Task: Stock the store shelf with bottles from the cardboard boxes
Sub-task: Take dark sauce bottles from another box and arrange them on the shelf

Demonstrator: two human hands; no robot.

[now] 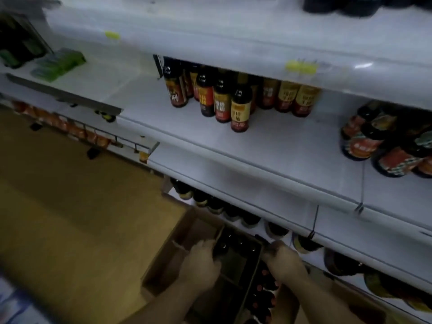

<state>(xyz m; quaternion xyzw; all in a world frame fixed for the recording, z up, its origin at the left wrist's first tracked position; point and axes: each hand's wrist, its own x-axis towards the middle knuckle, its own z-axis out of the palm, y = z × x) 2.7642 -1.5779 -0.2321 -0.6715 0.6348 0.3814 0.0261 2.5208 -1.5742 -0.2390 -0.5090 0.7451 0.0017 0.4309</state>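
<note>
2 hands are down in the cardboard box (161, 272) on the floor (70, 206). The left hand (203, 263) has its fingers curled round the top of a dark bottle (221, 250) standing in a divider cell. That grip near the neck suits lifting it straight up out of the cell. The right hand (284, 259) is curled at the box's shelf-side wall. Blur hides whether it holds that wall, a bottle or nothing, though steadying the box would make sense. Red-capped bottles (264, 291) fill cells nearer the person, while the cells on the left look empty. The box sits tight against the shelving, likely to keep each carry short. Just above it, a row of shelved bottles (231, 213) lines the front, under the middle shelf (268, 155). That shelf shows wide bare board in front of a cluster of labelled sauce bottles (233, 101) set toward the back, so it probably has room for the stock.
</note>
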